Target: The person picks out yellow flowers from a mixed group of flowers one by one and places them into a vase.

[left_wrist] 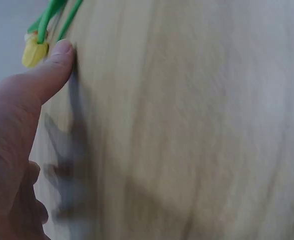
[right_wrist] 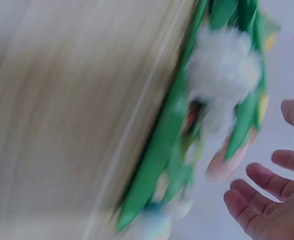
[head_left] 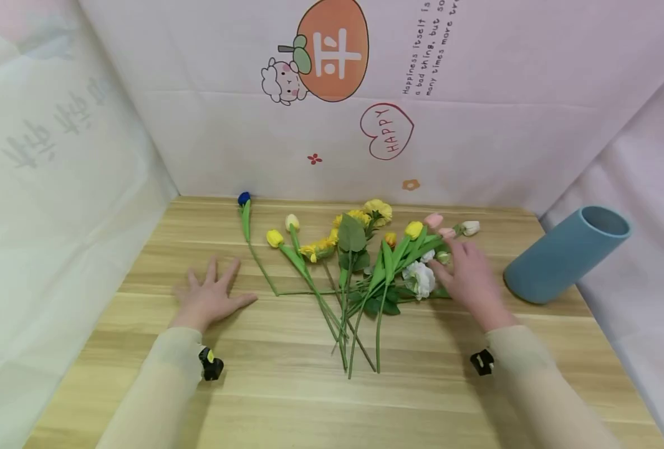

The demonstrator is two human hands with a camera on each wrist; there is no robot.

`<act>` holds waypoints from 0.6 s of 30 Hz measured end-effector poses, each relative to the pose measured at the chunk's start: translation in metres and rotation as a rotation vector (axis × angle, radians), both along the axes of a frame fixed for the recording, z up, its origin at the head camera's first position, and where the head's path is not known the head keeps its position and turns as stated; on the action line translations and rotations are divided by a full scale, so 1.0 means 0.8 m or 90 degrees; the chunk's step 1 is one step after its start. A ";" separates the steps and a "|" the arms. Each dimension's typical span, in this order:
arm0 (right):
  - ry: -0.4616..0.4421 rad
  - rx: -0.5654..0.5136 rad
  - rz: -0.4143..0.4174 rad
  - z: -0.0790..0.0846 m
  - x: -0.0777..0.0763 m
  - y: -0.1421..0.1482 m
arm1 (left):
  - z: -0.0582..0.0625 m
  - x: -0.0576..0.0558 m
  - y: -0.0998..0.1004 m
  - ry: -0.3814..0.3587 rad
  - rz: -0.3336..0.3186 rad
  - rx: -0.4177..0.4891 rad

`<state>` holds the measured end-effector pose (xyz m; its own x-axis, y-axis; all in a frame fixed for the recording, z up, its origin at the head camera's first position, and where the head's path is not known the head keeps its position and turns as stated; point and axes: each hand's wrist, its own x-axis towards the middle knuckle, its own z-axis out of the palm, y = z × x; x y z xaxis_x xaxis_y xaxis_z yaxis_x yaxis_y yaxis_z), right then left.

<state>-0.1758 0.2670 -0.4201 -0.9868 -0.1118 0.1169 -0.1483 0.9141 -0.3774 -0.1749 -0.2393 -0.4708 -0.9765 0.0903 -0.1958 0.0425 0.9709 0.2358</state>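
My left hand (head_left: 208,300) is at the left of the wooden table, fingers spread wide and holding nothing. To its right lies a blue flower (head_left: 244,199) on a long bent stem. My right hand (head_left: 469,277) hovers by the right side of a loose pile of artificial flowers, close to a white flower (head_left: 420,279) and a pink tulip (head_left: 446,233). In the right wrist view its fingers (right_wrist: 267,180) are loosely bent, apart from the blurred white flower (right_wrist: 224,65). A yellow tulip (left_wrist: 35,50) shows beyond the left thumb (left_wrist: 56,65).
A blue cylindrical vase (head_left: 567,255) stands on the table at the right, beyond my right hand. Yellow tulips (head_left: 274,238), a yellow flower (head_left: 378,212) and green stems (head_left: 345,337) cross in the middle. White printed cloth (head_left: 225,143) hangs behind and at both sides.
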 end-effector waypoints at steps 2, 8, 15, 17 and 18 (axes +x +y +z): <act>-0.004 -0.009 0.013 0.001 0.002 -0.018 | -0.001 0.002 -0.003 -0.010 0.004 -0.003; -0.046 0.000 0.061 -0.004 0.012 -0.070 | 0.002 0.004 -0.008 -0.030 0.010 -0.006; -0.125 -0.006 0.069 -0.022 0.021 -0.107 | 0.003 0.004 -0.006 -0.031 0.006 -0.008; -0.141 -0.020 0.058 -0.028 0.022 -0.112 | 0.003 0.004 -0.006 -0.030 0.005 -0.008; -0.145 -0.025 0.052 -0.031 0.022 -0.112 | 0.002 0.004 -0.006 -0.030 0.005 -0.007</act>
<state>-0.1581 0.1770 -0.4447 -0.9761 -0.1922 -0.1016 -0.1282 0.8864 -0.4449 -0.1714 -0.2438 -0.4689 -0.9669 0.0799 -0.2424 0.0237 0.9737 0.2264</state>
